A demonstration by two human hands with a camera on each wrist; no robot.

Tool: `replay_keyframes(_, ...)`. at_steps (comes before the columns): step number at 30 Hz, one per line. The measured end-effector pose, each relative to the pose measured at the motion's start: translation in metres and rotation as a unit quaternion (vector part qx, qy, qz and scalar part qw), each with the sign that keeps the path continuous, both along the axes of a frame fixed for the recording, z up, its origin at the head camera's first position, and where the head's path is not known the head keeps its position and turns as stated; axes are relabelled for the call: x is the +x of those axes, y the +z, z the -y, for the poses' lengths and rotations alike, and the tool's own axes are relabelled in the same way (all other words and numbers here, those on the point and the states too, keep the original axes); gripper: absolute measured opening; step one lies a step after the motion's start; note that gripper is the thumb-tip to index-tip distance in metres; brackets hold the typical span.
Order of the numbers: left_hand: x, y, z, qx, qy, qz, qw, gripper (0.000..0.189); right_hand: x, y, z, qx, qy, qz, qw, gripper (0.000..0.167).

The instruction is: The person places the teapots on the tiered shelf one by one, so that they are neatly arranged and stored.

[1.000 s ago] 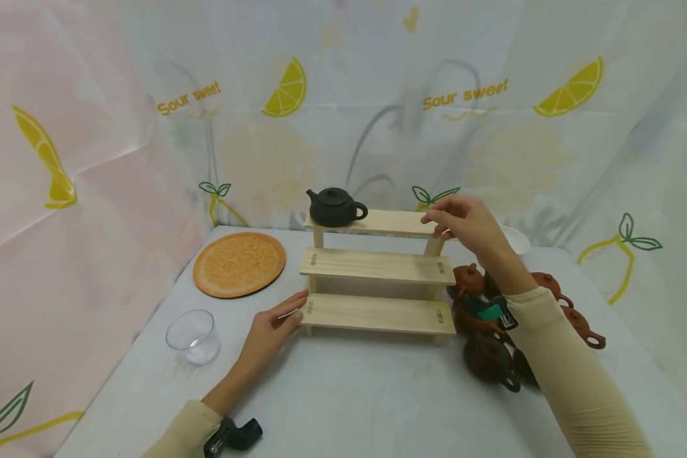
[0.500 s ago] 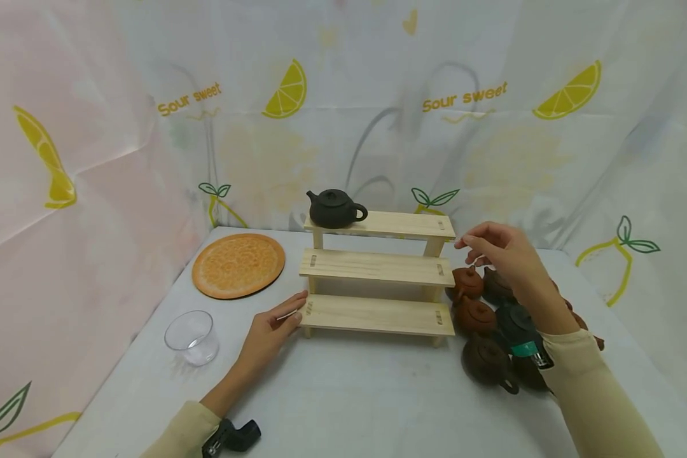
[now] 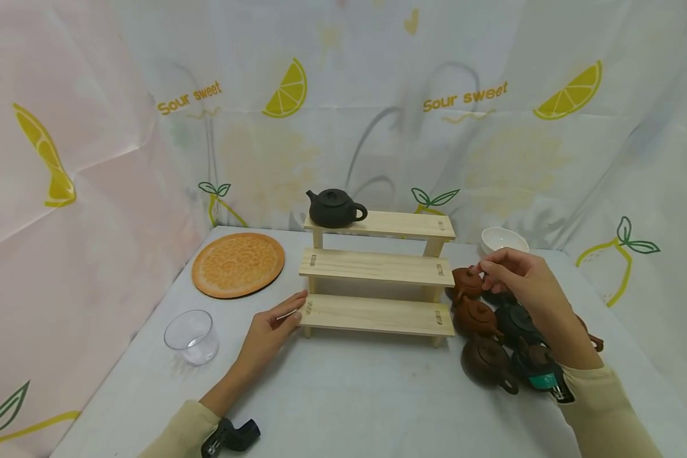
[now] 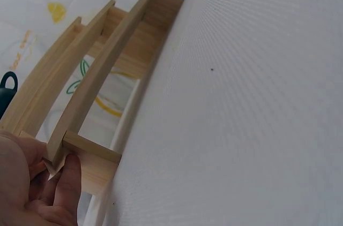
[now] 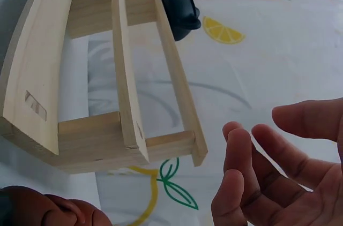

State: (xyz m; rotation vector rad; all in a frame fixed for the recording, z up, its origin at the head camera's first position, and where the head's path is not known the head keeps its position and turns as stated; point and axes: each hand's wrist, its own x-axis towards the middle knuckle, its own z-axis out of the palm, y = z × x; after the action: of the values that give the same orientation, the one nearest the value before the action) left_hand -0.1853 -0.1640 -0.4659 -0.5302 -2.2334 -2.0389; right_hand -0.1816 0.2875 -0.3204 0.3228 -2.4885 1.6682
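Note:
A three-tier wooden display rack [image 3: 376, 266] stands mid-table, and a black teapot [image 3: 333, 208] sits at the left end of its top tier. My left hand [image 3: 268, 332] pinches the left end of the lowest board [image 4: 96, 89], thumb above and fingers beneath in the left wrist view. Over a cluster of teapots right of the rack hovers my right hand [image 3: 531, 287], fingers loosely bent around nothing. Below it are a reddish-brown teapot [image 3: 475, 316], a dark brown teapot [image 3: 485, 360] and a blackish teapot [image 3: 515, 323]. My right hand and forearm hide part of the cluster.
A round orange mat [image 3: 238, 265] lies left of the rack, with a clear glass cup [image 3: 193, 340] in front of it. At the back right is a white bowl [image 3: 502, 239]. A printed cloth [image 3: 349, 114] hangs behind the table.
My right hand has moved away from the top tier, rightward and down, to above the teapots. The left hand and the black teapot have stayed in place.

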Motion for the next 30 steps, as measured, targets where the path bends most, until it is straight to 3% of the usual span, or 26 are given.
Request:
replay_keyframes(12, 0.000, 0.000, -0.001, 0.001, 0.000, 0.002, 1.0000, 0.037, 0.027, -0.019, -0.014, 0.043, -0.007, 0.003, 0.9990, 0.023)
replay_keyframes(18, 0.000, 0.000, -0.001, 0.000, 0.004, 0.002, 1.0000, 0.037, 0.039, -0.031, -0.015, 0.065, -0.032, 0.006, 0.9973, 0.022)
replay_keyframes(30, 0.000, 0.001, -0.001, -0.012, 0.012, 0.001, 0.9999, 0.037, 0.057, -0.052, -0.020, 0.061, -0.058, 0.041, 0.9957, 0.021)
